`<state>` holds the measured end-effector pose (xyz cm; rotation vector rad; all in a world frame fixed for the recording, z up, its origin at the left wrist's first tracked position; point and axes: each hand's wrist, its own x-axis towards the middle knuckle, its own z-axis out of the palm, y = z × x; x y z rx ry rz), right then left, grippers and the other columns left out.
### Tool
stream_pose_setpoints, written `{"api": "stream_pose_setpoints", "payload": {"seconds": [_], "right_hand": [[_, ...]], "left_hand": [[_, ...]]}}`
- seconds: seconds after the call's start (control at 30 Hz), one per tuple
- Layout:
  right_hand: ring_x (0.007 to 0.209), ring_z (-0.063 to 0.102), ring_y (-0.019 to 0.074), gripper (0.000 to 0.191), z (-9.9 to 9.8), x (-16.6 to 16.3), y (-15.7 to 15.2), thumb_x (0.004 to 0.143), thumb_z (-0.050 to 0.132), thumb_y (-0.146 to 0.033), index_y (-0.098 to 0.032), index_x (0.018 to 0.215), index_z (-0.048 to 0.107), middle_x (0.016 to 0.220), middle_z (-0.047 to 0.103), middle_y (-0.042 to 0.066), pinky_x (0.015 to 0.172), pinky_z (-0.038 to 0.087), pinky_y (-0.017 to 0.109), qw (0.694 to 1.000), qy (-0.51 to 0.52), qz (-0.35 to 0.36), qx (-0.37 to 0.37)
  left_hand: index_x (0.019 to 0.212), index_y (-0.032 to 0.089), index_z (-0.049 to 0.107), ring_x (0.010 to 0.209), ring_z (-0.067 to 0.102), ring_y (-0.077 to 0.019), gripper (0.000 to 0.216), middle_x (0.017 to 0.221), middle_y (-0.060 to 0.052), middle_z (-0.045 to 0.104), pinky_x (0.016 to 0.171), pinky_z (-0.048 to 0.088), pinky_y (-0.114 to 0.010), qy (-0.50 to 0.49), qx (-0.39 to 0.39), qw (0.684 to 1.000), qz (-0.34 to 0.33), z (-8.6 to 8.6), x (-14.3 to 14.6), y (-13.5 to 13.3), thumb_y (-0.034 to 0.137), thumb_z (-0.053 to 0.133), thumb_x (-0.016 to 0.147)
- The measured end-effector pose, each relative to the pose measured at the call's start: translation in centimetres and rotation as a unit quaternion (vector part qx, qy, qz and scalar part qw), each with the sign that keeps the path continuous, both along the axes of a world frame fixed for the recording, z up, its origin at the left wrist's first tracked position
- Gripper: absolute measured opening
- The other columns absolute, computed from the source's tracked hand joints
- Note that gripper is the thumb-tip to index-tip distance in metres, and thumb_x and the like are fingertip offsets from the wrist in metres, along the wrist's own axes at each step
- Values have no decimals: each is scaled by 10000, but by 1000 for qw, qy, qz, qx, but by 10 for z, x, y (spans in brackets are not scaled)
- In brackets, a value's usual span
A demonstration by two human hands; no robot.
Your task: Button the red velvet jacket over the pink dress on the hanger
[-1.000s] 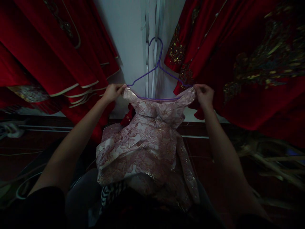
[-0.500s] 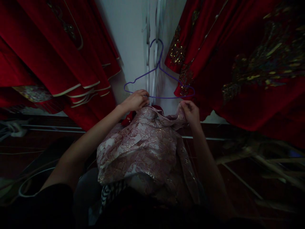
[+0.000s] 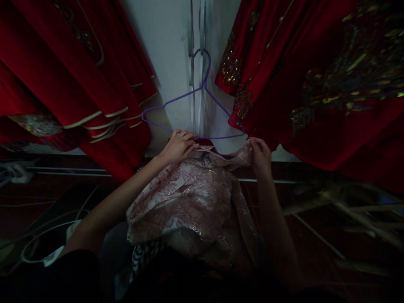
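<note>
A pale pink brocade garment (image 3: 192,202) with a dark red leaf pattern lies bunched in front of me. My left hand (image 3: 179,145) grips its top edge, just under the bottom wire of a purple wire hanger (image 3: 205,86). My right hand (image 3: 260,152) holds the garment's other top corner, below the hanger's right end. The hanger hangs bare against a white wall (image 3: 170,50), its hook up by some metal rails (image 3: 196,25).
Red embroidered robes hang on the left (image 3: 66,71) and right (image 3: 315,80), close to both sides of the hanger. Below is a dark red floor (image 3: 315,235) with cables (image 3: 47,229) at the left and thin rods (image 3: 350,210) at the right.
The garment's shoulders came off the hanger ends. Both hands drew inward and down with the cloth, and the hanger now hangs bare, shifted slightly left.
</note>
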<state>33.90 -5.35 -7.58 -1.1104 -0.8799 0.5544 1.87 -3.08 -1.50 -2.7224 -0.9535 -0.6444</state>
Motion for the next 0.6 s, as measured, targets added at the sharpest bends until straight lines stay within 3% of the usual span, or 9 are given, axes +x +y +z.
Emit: {"api": "stream_pose_setpoints", "payload": {"seconds": [0.2, 0.4, 0.6], "right_hand": [[750, 586, 116, 387, -4, 2, 7, 640, 726, -529, -210, 835, 625, 826, 642, -23, 730, 469, 270, 994, 103, -47, 0], [818, 599, 109, 345, 2, -2, 8, 714, 683, -512, -221, 882, 609, 892, 643, -18, 794, 471, 267, 997, 62, -27, 33], [830, 608, 129, 368, 4, 2, 17, 723, 672, -543, -223, 888, 592, 892, 635, -5, 753, 484, 279, 998, 41, -17, 41]], "left_hand": [[948, 201, 707, 982, 559, -210, 297, 1105, -55, 691, 945, 309, -436, -43, 17, 999, -2, 12, -17, -15, 352, 451, 964], [917, 200, 709, 969, 559, -206, 298, 1082, -51, 696, 915, 302, -419, -43, 10, 999, -19, 13, -19, -11, 359, 461, 960], [914, 204, 706, 962, 558, -202, 295, 1074, -43, 695, 921, 289, -419, -48, 7, 999, -20, 14, -20, -10, 358, 459, 961]]}}
